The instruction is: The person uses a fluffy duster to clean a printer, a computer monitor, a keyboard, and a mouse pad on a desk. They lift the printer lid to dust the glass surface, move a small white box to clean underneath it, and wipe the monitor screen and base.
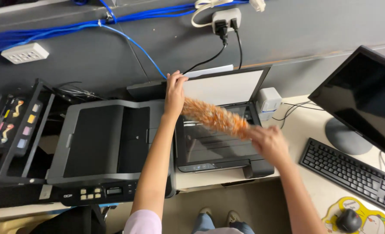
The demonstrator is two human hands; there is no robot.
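Large printer (101, 143): grey, at far left on the bench (318, 125), its own left side open
Left hand (174, 93): fingers curled over the raised scanner lid (222, 86), holding its top edge
Duster (214, 118): orange, fluffy, lying across the scanner glass (209, 143)
Right hand (268, 141): closed round the duster's handle end, blurred
Hidden: handle itself inside the fist
Keyboard (353, 173): cut off at right

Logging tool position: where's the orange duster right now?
In the head view, the orange duster lies centre frame over the open scanner glass, held by the right hand, just right of the left hand holding the scanner lid.
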